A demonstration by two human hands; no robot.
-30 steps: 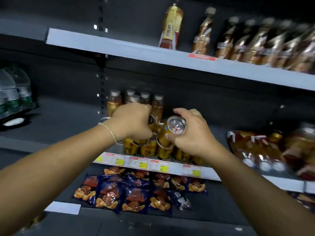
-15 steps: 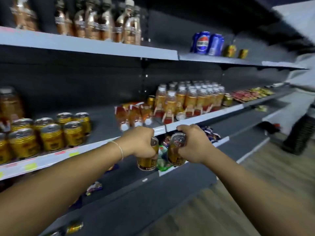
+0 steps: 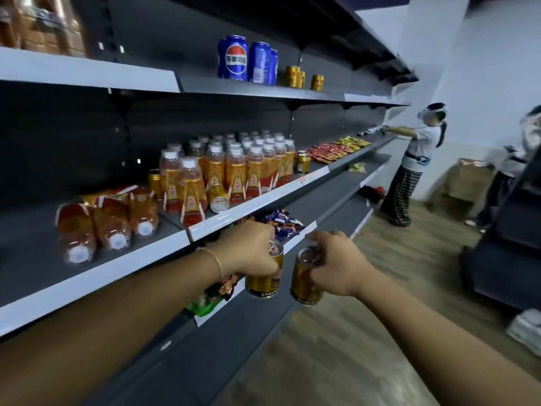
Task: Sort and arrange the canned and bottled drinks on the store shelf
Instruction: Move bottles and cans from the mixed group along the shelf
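My left hand (image 3: 248,250) grips a gold can (image 3: 263,276) from above, and my right hand (image 3: 336,265) grips a second gold can (image 3: 304,284) the same way. Both cans hang side by side in front of the lower shelf edge. On the middle shelf (image 3: 254,205) stand several orange bottles (image 3: 234,168), with three more lying flat (image 3: 108,221) to their left. A lone gold can (image 3: 303,163) stands right of the bottles and another (image 3: 154,180) behind them. The top shelf holds blue cola cans (image 3: 247,58) and three gold cans (image 3: 303,78).
Snack packets (image 3: 281,224) lie on the lower shelf under my hands, and more packets (image 3: 336,149) sit further along the middle shelf. A person in a white top (image 3: 415,159) works at the far end. A dark rack (image 3: 509,230) stands right across the wooden floor.
I lifted both cans off the left stack of gold cans and my view swung right along the aisle. The hands with the cans now hang lower, past the orange bottles.
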